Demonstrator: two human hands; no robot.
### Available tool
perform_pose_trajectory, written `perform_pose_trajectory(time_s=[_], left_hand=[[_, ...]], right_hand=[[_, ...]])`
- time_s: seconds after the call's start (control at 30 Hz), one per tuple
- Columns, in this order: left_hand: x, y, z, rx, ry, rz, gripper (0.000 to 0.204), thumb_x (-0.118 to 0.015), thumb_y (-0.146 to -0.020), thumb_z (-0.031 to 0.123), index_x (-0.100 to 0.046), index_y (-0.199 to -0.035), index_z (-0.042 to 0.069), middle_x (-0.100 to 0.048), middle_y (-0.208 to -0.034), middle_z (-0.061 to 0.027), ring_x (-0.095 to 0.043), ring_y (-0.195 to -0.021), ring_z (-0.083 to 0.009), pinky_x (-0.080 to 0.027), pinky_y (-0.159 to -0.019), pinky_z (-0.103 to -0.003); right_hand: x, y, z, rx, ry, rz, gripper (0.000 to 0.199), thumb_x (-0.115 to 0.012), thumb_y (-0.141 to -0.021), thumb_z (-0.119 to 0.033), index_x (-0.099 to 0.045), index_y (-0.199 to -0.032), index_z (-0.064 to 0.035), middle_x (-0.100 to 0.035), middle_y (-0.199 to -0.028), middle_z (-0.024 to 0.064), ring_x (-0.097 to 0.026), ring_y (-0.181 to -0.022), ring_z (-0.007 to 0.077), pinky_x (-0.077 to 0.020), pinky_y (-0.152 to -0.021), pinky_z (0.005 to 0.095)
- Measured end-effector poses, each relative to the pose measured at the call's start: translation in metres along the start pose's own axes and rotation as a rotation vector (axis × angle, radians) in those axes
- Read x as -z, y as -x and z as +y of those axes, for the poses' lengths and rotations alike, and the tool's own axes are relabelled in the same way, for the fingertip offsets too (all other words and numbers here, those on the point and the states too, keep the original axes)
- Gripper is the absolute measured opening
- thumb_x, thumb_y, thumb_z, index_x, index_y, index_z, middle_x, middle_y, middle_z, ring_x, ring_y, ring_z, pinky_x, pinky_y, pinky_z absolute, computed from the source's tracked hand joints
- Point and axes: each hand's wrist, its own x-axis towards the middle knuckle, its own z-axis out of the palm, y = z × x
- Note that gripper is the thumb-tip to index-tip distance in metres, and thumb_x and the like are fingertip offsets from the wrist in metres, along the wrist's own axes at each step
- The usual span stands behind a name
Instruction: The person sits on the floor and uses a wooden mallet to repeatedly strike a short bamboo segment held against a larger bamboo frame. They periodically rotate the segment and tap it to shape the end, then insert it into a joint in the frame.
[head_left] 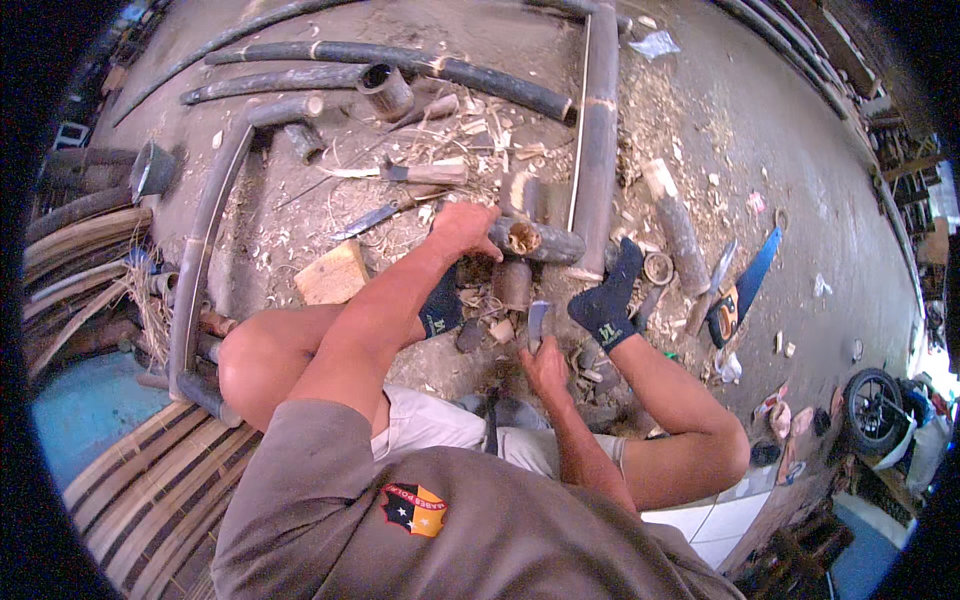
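Note:
I sit on the ground with my legs bent and dark socks (607,303) on my feet. My left hand (463,229) grips the end of a short dark bamboo piece (545,243) that lies on the ground, its hollow cut end beside my fingers. My right hand (546,366) is closed on the handle of a short blade (537,322), which points up toward the bamboo piece. Between my feet lie small cut bamboo sections (512,284) and chips.
Long dark bamboo poles (598,120) lie across the ground ahead. Two knives (405,174) and a wooden block (332,274) lie to the left, a blue-bladed handsaw (745,283) and a bamboo stub (676,226) to the right. Split bamboo strips (150,490) are at lower left, a wheel (871,406) at far right.

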Motion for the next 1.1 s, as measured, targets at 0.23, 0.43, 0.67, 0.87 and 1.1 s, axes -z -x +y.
perform_pose_trajectory(time_s=[0.23,0.43,0.67,0.87,1.1], left_hand=[[-0.006,-0.006,-0.001,0.015,-0.015,-0.090,0.089,-0.084,-0.062,0.070,-0.062,-0.128,0.015,-0.074,-0.114,-0.0146,-0.070,-0.112,-0.0360,-0.050,-0.090,-0.058],[0.015,-0.038,-0.036,0.168,0.267,0.173,0.069,-0.061,-0.085,0.074,-0.077,-0.094,0.008,-0.074,-0.096,-0.0205,-0.072,-0.094,-0.0401,-0.056,-0.081,-0.051],[0.024,-0.125,-0.157,0.342,0.231,0.564,0.025,-0.058,-0.094,0.023,-0.071,-0.095,0.001,-0.072,-0.099,-0.0272,-0.071,-0.094,-0.0423,-0.055,-0.087,-0.057],[0.016,-0.161,-0.162,0.403,0.119,0.648,0.029,-0.061,-0.094,0.019,-0.065,-0.116,0.001,-0.062,-0.118,-0.0210,-0.061,-0.112,-0.0413,-0.053,-0.095,-0.052],[0.022,-0.173,-0.176,0.570,-0.036,0.725,0.028,-0.063,-0.087,0.015,-0.062,-0.113,0.006,-0.058,-0.116,-0.0146,-0.059,-0.114,-0.0350,-0.051,-0.093,-0.049]], right_hand=[[0.009,-0.025,0.010,-0.005,0.272,-0.117,0.062,-0.071,-0.089,-0.049,-0.057,-0.125,-0.0005,-0.071,-0.105,0.0323,-0.068,-0.104,0.0498,-0.0535,-0.091,0.0578],[0.081,-0.067,-0.009,0.119,0.158,0.123,0.045,-0.067,-0.090,-0.050,-0.074,-0.106,-0.0093,-0.073,-0.101,0.0268,-0.071,-0.098,0.0456,-0.0568,-0.084,0.0541],[0.252,-0.164,0.016,0.062,0.315,0.643,0.051,-0.072,-0.091,-0.037,-0.063,-0.129,-0.0034,-0.069,-0.115,0.0287,-0.068,-0.104,0.0438,-0.0529,-0.089,0.0529],[0.294,-0.233,0.121,0.061,0.458,0.534,0.089,-0.080,-0.081,-0.047,-0.045,-0.150,-0.0048,-0.060,-0.132,0.0282,-0.057,-0.121,0.0484,-0.0481,-0.100,0.0555],[0.255,-0.246,0.131,-0.111,0.454,0.355,0.107,-0.081,-0.077,-0.055,-0.030,-0.158,-0.0080,-0.050,-0.144,0.0306,-0.049,-0.130,0.0516,-0.0435,-0.105,0.0607]])
